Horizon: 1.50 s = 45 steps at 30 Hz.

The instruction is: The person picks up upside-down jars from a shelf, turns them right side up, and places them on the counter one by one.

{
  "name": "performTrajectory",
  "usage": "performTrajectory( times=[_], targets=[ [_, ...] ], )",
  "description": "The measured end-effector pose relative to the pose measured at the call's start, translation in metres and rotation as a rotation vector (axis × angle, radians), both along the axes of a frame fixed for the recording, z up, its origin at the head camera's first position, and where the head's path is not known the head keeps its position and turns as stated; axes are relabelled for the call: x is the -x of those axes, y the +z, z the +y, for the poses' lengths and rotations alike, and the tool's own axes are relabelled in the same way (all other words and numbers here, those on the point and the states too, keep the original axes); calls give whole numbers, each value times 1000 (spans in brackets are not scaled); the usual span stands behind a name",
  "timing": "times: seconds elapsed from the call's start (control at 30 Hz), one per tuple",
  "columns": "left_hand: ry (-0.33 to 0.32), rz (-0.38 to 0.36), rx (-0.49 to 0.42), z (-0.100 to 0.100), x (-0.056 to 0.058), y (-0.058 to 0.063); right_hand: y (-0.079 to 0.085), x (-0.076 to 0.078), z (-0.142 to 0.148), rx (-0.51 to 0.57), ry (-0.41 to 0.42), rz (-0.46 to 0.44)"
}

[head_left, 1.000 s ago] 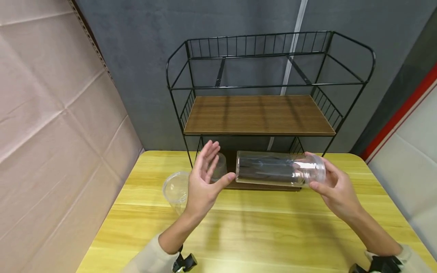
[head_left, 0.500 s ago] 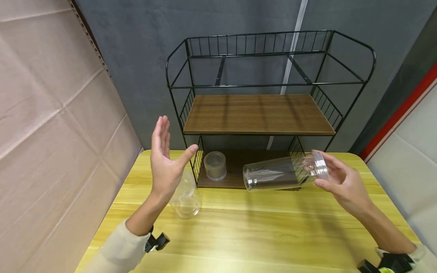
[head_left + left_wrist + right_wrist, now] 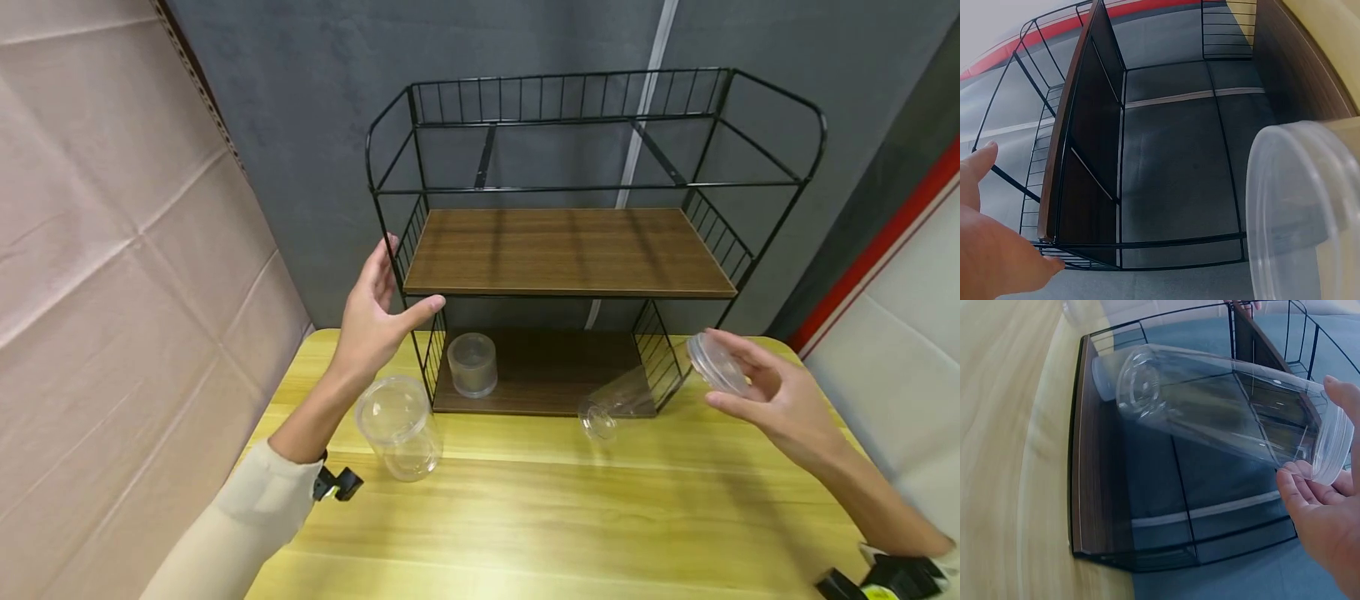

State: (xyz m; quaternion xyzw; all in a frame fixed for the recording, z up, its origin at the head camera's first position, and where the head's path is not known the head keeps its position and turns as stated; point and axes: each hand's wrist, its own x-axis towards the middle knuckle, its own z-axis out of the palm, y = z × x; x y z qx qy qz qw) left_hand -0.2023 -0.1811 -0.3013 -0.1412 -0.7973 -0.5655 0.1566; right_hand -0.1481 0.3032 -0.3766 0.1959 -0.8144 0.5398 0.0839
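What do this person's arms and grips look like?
The left grip and right grip are ungloved. Cream fabric sleeves end near small, boxy black wrist devices; the right device bears a yellow-green patch.

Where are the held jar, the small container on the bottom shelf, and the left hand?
Held jar (image 3: 1225,411): right wrist view, clear side wall.
Small container (image 3: 472,368): head view, front wall.
Left hand (image 3: 367,332): head view, middle of hand.

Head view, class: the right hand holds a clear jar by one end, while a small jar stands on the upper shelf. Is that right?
No: the small jar stands on the lower shelf, as the head view shows. The right hand does hold a clear jar by one end.
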Motion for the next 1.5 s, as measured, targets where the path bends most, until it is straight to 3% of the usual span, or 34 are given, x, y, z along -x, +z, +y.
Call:
performTrajectory(
  times=[0.13, 0.5, 1.1, 1.5],
  targets=[
    [-17, -32, -5, 2, 6, 2, 0, -2, 6, -99, -49, 9],
    [-35, -46, 40, 2, 13, 3, -8, -7, 24, -202, -108, 15],
    [76, 28, 148, 2, 17, -1, -39, -3, 51, -356, -186, 42],
    [117, 57, 172, 2, 21, -1, -39, -8, 49, -394, -202, 28]
  ],
)
